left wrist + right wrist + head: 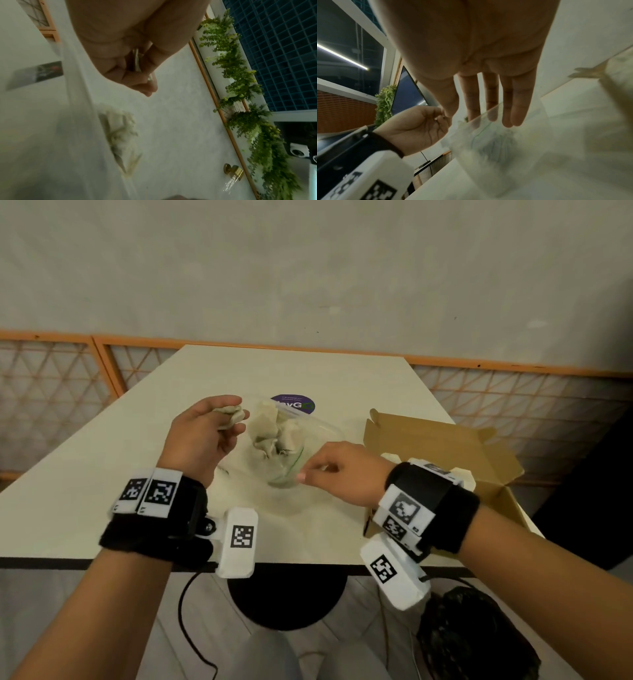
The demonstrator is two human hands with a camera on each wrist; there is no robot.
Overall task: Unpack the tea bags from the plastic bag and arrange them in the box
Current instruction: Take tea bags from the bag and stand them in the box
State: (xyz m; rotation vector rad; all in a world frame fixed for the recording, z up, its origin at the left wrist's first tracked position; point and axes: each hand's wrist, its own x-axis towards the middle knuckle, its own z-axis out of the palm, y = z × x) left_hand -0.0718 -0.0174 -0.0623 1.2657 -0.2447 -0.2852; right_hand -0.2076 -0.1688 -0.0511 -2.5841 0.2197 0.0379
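Note:
A clear zip plastic bag [287, 446] lies at the table's middle with several crumpled beige tea bags [270, 436] inside. My left hand [219, 419] hovers just left of the bag's far end, palm up, and grips a tea bag [236, 415] in its curled fingers. A strip of that tea bag [137, 60] shows between the fingers of the left hand [140, 75]. My right hand [311, 472] is at the bag's near rim. Its fingers [515, 108] lie straight against the plastic bag [488, 142]. An open cardboard box [442, 440] stands to the right, partly hidden by my right wrist.
A purple round sticker [293, 404] lies on the table [102, 474] behind the bag. The table's near edge runs just below my wrists. Underneath are a black round base [287, 601], a black cable [185, 621] and a dark bag [472, 642] on the floor.

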